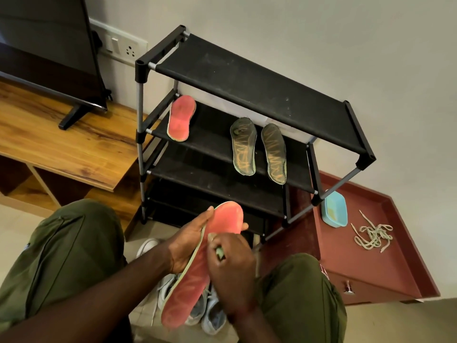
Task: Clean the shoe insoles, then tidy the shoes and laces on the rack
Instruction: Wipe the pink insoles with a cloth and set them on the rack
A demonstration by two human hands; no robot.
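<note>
My left hand (pixel 190 241) holds a pink insole (pixel 195 276) with a green rim from underneath, fingers curled round its edge. My right hand (pixel 232 266) grips a small pale green cleaning item (pixel 219 253) against the insole's face. Another pink insole (pixel 180 118) lies on the second shelf of the black shoe rack (pixel 247 78). Two dark green insoles (pixel 243 146) (pixel 274 152) lie side by side on that shelf. Pale laces (pixel 373 235) lie tangled on the maroon unit. Light sneakers (pixel 210 310) sit on the floor under my hands.
A light blue tub (pixel 333 210) stands on the maroon drawer unit (pixel 395 280) right of the rack. A wooden TV stand (pixel 61 144) with a television (pixel 47 45) is on the left. My knees in green trousers (pixel 61 263) frame the view.
</note>
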